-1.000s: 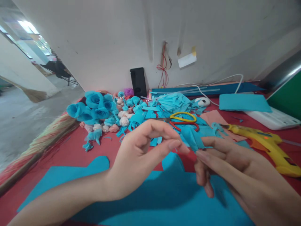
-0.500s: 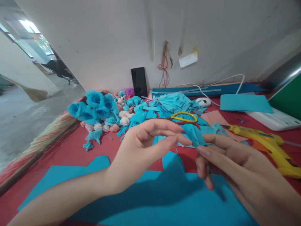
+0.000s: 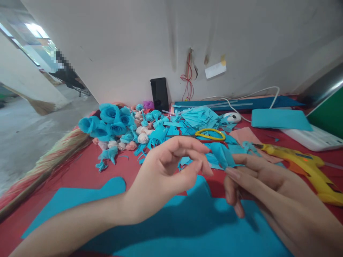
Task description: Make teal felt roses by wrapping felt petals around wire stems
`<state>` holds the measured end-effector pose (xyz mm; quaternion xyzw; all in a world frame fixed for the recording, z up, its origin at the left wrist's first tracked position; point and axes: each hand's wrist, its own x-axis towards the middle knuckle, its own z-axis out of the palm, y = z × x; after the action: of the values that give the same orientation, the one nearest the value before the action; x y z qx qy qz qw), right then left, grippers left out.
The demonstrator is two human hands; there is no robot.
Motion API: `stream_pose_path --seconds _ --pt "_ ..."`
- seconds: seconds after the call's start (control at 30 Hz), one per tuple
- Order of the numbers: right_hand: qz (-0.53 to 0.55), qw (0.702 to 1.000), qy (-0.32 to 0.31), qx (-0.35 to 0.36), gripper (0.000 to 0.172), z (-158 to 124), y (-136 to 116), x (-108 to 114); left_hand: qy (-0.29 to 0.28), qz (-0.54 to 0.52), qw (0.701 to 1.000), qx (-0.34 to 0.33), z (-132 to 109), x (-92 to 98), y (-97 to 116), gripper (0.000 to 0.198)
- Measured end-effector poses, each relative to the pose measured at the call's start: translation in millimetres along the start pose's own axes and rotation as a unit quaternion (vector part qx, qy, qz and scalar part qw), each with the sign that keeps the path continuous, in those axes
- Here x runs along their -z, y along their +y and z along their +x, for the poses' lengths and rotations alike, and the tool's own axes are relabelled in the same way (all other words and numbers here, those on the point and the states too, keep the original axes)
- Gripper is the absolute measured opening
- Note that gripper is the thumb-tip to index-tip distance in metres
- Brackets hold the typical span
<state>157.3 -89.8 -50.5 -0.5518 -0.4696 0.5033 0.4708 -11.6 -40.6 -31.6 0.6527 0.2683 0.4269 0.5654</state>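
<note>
In the head view, my right hand [image 3: 265, 182] pinches a small piece of blue crepe paper [image 3: 222, 154], curved like a petal, between thumb and forefinger. My left hand [image 3: 171, 171] hovers just left of that piece, its fingers bent and apart, with nothing visible in it. Below both hands lies a large blue paper sheet [image 3: 160, 235] on the red tabletop [image 3: 85, 167]. A rounded blue paper piece [image 3: 199, 186] shows behind the left hand. Scissors [image 3: 210, 134] with yellow and red handles rest beyond the fingers.
Blue paper roses [image 3: 109, 113] stand at the left, near several small pink and blue flowers [image 3: 143, 138]. Blue paper strips [image 3: 200, 117] are heaped behind. A yellow glue gun [image 3: 302, 157] lies at right. A black phone [image 3: 159, 94] leans on the wall.
My left fingers have drawn slightly away from the blue paper piece and curled more. The right hand keeps its pinch on it, nearly still.
</note>
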Motion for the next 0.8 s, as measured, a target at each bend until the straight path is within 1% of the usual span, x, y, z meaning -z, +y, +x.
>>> stream_pose_path --seconds 0.1,0.2,0.3,0.4,0.47,0.63,0.7,0.8 --pt "-0.003 1.0 -0.005 -0.009 0.038 0.1 -0.2 0.6 -0.008 0.011 1.0 -0.023 -0.8 0.0 1.0 0.015" --pt "-0.031 0.999 -0.015 0.002 0.039 0.4 -2.0 1.5 -0.008 0.018 0.999 -0.032 -1.1 0.7 0.3 0.022" --pt "-0.054 0.998 -0.015 0.006 0.041 1.2 -2.4 2.0 -0.009 0.013 0.999 -0.033 -0.9 1.4 -0.3 0.024" --pt "-0.048 0.999 -0.003 0.021 0.043 3.5 0.6 0.7 -0.004 -0.005 1.0 -0.028 -0.7 1.7 0.0 0.025" --pt "-0.051 0.998 0.021 0.031 0.046 4.9 3.5 -1.1 -0.002 -0.014 1.0 -0.02 -0.7 1.9 0.3 0.025" --pt "-0.08 0.99 0.116 0.034 0.048 2.9 7.4 -4.2 0.003 -0.029 0.999 -0.022 -0.7 1.9 -0.8 0.025" --pt "-0.078 0.988 0.127 0.034 0.047 1.5 7.4 -4.4 -0.001 -0.04 0.999 -0.031 -0.4 1.6 -1.6 0.027" --pt "-0.066 0.989 0.126 0.027 0.046 0.8 5.9 -4.6 -0.007 -0.055 0.998 -0.043 0.3 0.4 -2.1 0.026"
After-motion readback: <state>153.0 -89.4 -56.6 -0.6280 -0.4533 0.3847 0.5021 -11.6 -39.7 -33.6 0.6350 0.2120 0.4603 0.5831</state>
